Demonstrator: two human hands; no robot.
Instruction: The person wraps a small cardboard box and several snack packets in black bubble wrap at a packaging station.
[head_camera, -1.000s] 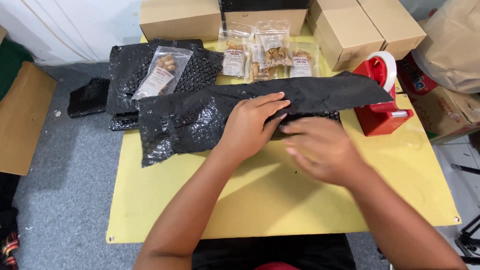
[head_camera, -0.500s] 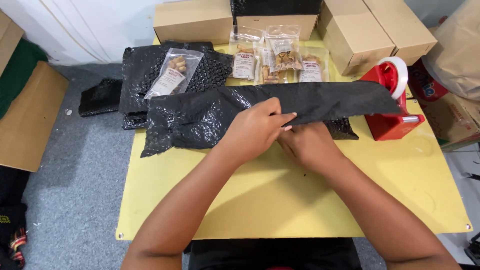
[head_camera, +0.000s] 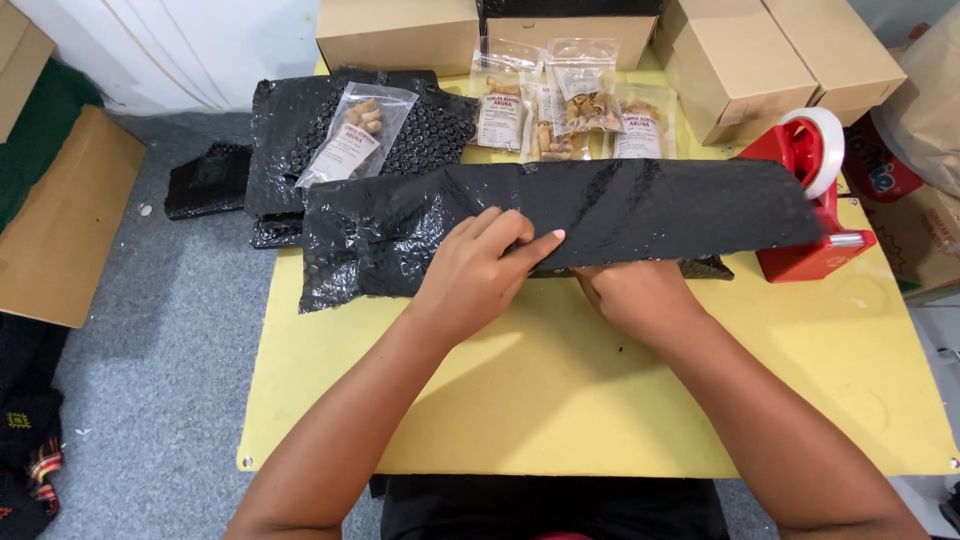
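A long sheet of black bubble wrap (head_camera: 640, 210) lies folded across the yellow table (head_camera: 560, 400). My left hand (head_camera: 480, 270) rests flat on its front edge near the middle, fingers stretched to the right. My right hand (head_camera: 630, 295) grips the same front edge just to the right, with its fingertips tucked under the fold and hidden. What the wrap covers is hidden.
A stack of black bubble wrap (head_camera: 290, 130) with a clear snack pouch (head_camera: 355, 135) on it lies at the back left. Several snack pouches (head_camera: 565, 110) sit behind the sheet. Cardboard boxes (head_camera: 400, 35) line the back. A red tape dispenser (head_camera: 815, 200) stands at the right.
The bubble wrap sheet has been pulled over and smoothed flatter. My right hand slid from on top of the wrap to its front edge and under the fold. My left hand stayed near the middle.
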